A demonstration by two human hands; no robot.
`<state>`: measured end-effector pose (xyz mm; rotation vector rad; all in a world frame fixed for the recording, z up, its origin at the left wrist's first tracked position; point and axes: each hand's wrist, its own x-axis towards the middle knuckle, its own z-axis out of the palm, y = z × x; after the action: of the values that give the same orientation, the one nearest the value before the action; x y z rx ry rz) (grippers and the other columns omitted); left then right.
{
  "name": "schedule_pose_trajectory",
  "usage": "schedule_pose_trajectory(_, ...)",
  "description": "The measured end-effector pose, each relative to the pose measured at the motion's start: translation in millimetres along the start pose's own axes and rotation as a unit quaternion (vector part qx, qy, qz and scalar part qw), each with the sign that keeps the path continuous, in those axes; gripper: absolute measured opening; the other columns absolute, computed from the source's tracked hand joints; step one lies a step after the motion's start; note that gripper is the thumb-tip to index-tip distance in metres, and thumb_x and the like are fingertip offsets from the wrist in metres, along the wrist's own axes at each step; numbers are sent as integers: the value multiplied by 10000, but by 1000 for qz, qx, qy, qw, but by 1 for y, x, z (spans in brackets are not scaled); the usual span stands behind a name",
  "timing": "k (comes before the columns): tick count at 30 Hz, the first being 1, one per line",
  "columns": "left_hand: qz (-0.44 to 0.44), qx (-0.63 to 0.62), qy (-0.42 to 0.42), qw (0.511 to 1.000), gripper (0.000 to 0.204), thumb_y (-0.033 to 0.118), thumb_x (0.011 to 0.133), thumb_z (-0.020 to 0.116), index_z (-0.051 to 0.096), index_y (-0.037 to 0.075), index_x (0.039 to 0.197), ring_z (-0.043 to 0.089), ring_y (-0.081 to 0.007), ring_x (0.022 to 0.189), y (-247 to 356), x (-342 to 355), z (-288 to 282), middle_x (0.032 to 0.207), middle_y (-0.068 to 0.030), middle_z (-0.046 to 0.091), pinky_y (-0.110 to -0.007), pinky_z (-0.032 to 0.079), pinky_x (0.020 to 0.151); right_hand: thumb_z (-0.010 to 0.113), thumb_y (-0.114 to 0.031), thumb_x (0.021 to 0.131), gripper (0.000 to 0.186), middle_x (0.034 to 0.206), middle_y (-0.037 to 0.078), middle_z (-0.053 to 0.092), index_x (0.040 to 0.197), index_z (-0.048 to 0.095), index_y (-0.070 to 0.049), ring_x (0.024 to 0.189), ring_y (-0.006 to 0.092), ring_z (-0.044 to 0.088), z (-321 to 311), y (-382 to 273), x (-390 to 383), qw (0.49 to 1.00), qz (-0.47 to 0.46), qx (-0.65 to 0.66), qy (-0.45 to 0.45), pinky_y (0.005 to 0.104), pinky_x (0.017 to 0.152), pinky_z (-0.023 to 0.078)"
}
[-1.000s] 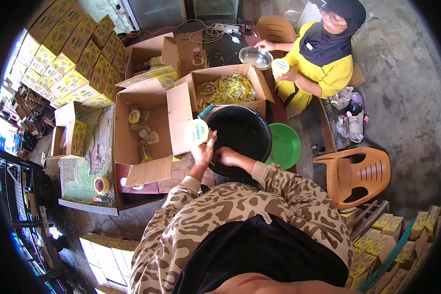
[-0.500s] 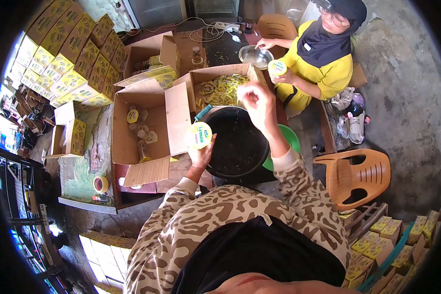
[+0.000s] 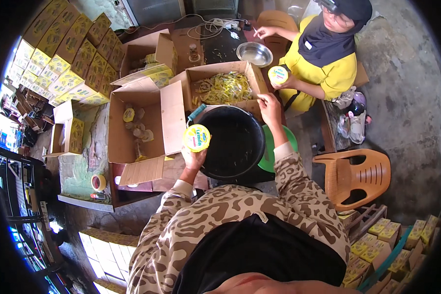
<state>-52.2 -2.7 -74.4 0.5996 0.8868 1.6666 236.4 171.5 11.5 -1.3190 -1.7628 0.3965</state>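
My left hand (image 3: 195,159) is closed round a small cup (image 3: 197,138) with a yellow and white printed lid, held upright beside the black bucket (image 3: 211,169). My right hand (image 3: 271,111) is raised past the bucket's right rim, near the corner of an open carton (image 3: 183,90). Its thumb and forefinger come together, and whatever is between them is too small to make out. Narrow yellow and white strips (image 3: 225,87) fill the carton in a loose heap. A teal handle grip (image 3: 196,113) rests at the bucket's rim.
An open carton (image 3: 171,117) to the left holds several cups. Behind the green basin (image 3: 279,142), a co-worker (image 3: 323,54) holds a similar cup (image 3: 278,75) near a metal bowl (image 3: 255,54). Stacked cartons (image 3: 66,54) stand far left; an orange chair (image 3: 357,176) stands right.
My right hand has moved right and slightly down, off the bucket's far edge. My left hand still holds the cup. The co-worker's free hand has risen away from the metal bowl.
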Motion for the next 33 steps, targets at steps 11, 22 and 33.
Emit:
schedule_pose_trajectory(11, 2, 342, -105, 934, 685, 559, 1007, 464, 376, 105, 1513, 350, -375, 1452, -15, 6, -50, 1548, -185, 392, -496, 370, 1178, 701, -270, 868, 281, 977, 238, 688, 971, 698, -9, 968, 427, 663, -29, 128, -172, 918, 279, -191, -205, 509, 832, 519)
schedule_pose_trajectory(22, 218, 582, 40, 783, 347, 234, 784, 855, 689, 17, 997, 707, -286, 758, 57, -16, 64, 904, -127, 730, -387, 553, 713, 605, -260, 954, 288, 1058, 266, 644, 1065, 628, 4, 1033, 457, 632, 18, 145, -217, 903, 244, -298, -191, 540, 876, 528)
schedule_pose_trajectory(33, 156, 531, 6, 833, 379, 198, 783, 845, 699, -14, 1061, 727, -283, 910, 48, -45, 90, 1004, -141, 750, -408, 562, 844, 666, -111, 890, 245, 1054, 229, 686, 1108, 602, -19, 1002, 422, 678, 15, 125, -202, 887, 314, -269, -204, 505, 859, 560)
